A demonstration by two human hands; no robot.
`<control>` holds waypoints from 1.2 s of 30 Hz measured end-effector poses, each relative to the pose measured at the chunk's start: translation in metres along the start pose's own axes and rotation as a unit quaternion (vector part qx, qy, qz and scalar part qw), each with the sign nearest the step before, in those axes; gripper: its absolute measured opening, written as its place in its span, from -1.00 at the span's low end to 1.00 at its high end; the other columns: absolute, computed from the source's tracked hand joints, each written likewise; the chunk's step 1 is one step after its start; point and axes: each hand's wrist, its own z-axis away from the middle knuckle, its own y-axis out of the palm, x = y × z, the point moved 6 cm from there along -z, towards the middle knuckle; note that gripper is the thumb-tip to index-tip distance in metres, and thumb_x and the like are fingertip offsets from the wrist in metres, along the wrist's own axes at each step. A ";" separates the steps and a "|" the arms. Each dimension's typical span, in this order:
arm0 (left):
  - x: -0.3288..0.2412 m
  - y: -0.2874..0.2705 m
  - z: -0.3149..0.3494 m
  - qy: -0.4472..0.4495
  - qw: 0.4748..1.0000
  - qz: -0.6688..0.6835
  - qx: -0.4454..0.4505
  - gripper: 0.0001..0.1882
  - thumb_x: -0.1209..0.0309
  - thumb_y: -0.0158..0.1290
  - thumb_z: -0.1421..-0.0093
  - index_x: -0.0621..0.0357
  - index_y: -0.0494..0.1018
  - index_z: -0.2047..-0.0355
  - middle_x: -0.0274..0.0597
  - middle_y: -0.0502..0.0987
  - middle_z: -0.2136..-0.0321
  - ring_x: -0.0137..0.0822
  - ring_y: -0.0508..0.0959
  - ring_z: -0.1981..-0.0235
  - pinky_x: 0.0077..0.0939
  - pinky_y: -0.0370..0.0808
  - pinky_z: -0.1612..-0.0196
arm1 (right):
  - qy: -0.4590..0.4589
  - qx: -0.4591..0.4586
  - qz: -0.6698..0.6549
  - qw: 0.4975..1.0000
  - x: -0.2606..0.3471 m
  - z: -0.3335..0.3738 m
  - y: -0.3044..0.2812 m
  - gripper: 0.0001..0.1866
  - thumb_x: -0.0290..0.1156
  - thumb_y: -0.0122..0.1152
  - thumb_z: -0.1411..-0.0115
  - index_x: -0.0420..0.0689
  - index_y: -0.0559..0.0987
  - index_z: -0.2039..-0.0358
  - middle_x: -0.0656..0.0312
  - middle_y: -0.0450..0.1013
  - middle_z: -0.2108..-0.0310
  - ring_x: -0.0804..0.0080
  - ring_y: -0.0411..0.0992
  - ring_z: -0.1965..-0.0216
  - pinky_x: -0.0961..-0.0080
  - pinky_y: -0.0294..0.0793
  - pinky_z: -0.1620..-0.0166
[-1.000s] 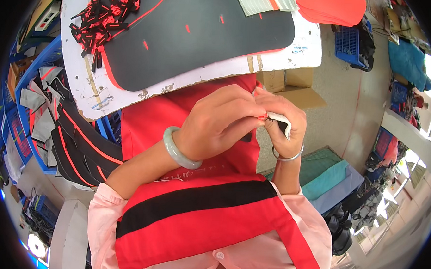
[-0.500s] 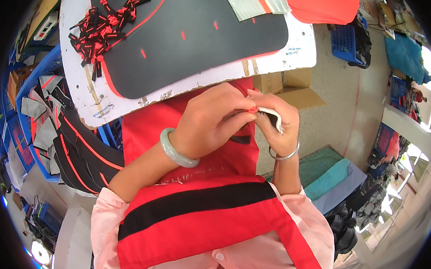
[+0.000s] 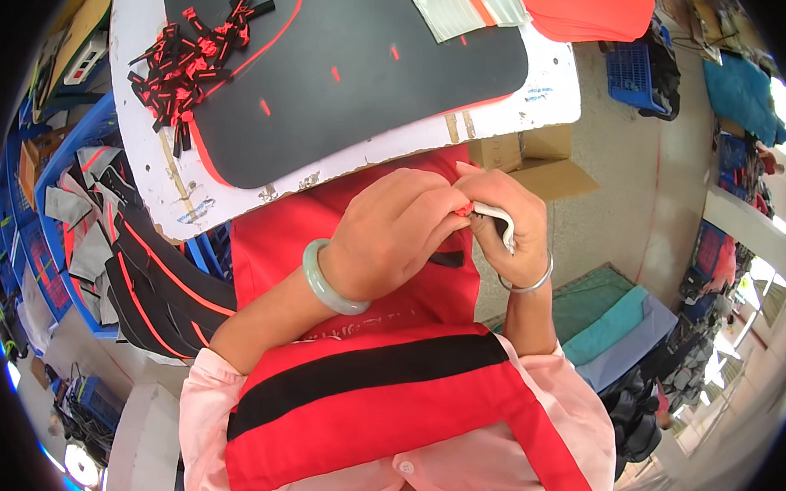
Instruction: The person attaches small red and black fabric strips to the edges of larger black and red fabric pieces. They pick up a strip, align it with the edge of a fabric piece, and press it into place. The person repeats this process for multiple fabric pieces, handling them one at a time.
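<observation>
My left hand (image 3: 398, 233), with a pale green bangle at its wrist, is closed in a pinch on a small red piece (image 3: 465, 210). Against its fingertips, my right hand (image 3: 518, 225) grips a bent strip (image 3: 506, 226) with a white edge and a dark inner side. Both hands meet above my red apron (image 3: 279, 249), just off the table's near edge. The fingers hide most of the red piece and how it joins the strip. A heap of small black-and-red pieces (image 3: 186, 65) lies at the table's left.
On the white table (image 3: 158, 209) lies a dark grey panel (image 3: 346, 112) with red marks. Clear plastic packaging (image 3: 465, 7) and red fabric (image 3: 587, 13) sit at the far right. A cardboard box (image 3: 546, 164) stands below. Blue crate (image 3: 55, 257) holds black and grey pieces at left.
The hands stay together in nearly the same pinch, sitting slightly lower in the picture. The whole view has shifted a little; the table pieces look unchanged.
</observation>
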 end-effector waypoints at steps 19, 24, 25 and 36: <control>0.004 0.001 0.003 -0.029 0.994 0.098 -0.023 -0.77 0.57 0.24 -0.05 0.21 0.51 0.25 -0.14 0.50 0.40 -0.16 0.52 0.42 -0.36 0.49 0.38 | 0.010 -0.030 -0.028 0.999 0.001 0.007 -0.001 -0.81 -0.67 0.21 -0.02 -0.27 0.60 0.30 0.10 0.57 0.35 0.15 0.57 0.33 0.02 0.47 -0.13; 0.006 0.000 0.004 -0.071 0.990 0.120 -0.008 -0.78 0.59 0.23 -0.05 0.22 0.51 0.27 -0.14 0.51 0.41 -0.16 0.53 0.41 -0.37 0.50 0.37 | 0.045 0.005 -0.013 0.999 0.000 0.002 -0.002 -0.79 -0.66 0.22 -0.02 -0.26 0.60 0.28 0.11 0.58 0.35 0.17 0.58 0.32 0.03 0.47 -0.13; 0.007 0.000 0.005 -0.079 0.989 0.121 -0.014 -0.79 0.60 0.23 -0.05 0.22 0.51 0.27 -0.14 0.52 0.41 -0.16 0.53 0.41 -0.38 0.50 0.37 | 0.059 0.023 0.001 0.998 -0.001 -0.001 -0.003 -0.79 -0.65 0.22 -0.02 -0.26 0.60 0.27 0.12 0.58 0.35 0.17 0.58 0.32 0.03 0.47 -0.13; 0.007 0.004 0.007 -0.078 0.991 0.109 0.009 -0.80 0.60 0.22 -0.06 0.21 0.52 0.27 -0.15 0.52 0.41 -0.18 0.55 0.38 -0.38 0.51 0.35 | 0.049 0.011 -0.027 0.998 -0.005 0.011 0.002 -0.89 -0.59 0.19 -0.16 -0.30 0.57 0.28 0.11 0.56 0.35 0.22 0.55 0.24 0.03 0.41 -0.16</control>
